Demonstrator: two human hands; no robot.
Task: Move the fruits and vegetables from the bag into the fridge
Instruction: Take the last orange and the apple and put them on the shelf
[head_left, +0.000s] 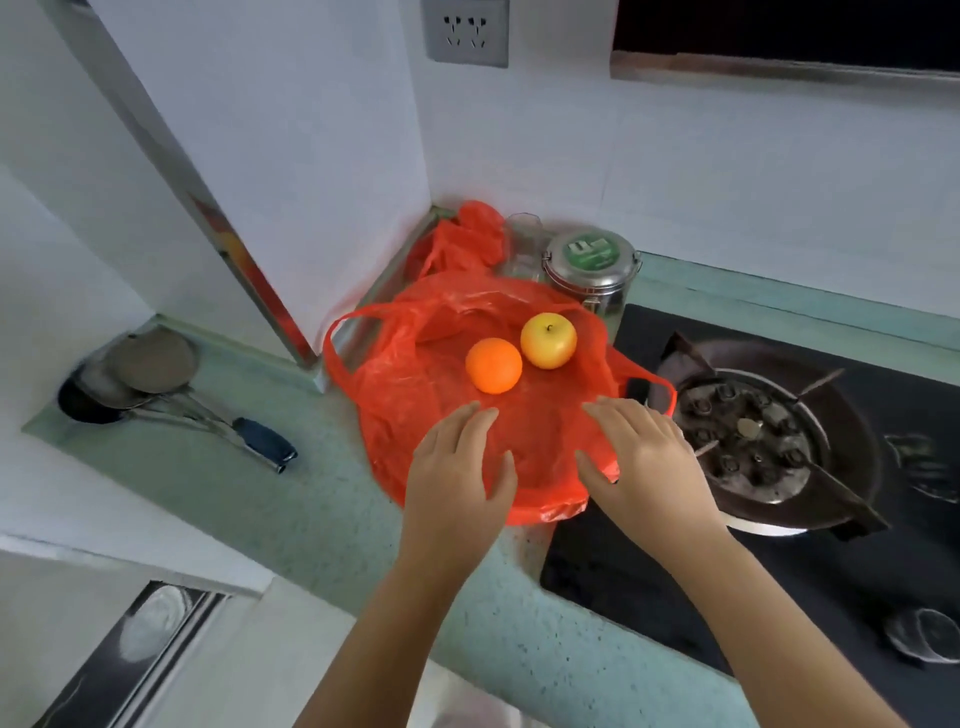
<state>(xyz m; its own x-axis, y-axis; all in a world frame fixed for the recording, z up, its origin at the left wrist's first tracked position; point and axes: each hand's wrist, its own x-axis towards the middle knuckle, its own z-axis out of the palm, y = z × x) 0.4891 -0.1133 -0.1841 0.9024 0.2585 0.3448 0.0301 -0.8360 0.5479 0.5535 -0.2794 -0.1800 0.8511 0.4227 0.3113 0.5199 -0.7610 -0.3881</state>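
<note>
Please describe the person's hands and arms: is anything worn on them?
The left hand and the right hand are bare: no gloves, rings, watch or bracelet show. Both forearms are uncovered, and no sleeve enters the picture.

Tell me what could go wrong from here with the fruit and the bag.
1. The orange and apple lie loose on the red bag; tugging the plastic could roll them toward the edge of the counter.
2. One bag handle lies on the stove beside the burner; if that is hot, the plastic might melt.
</note>
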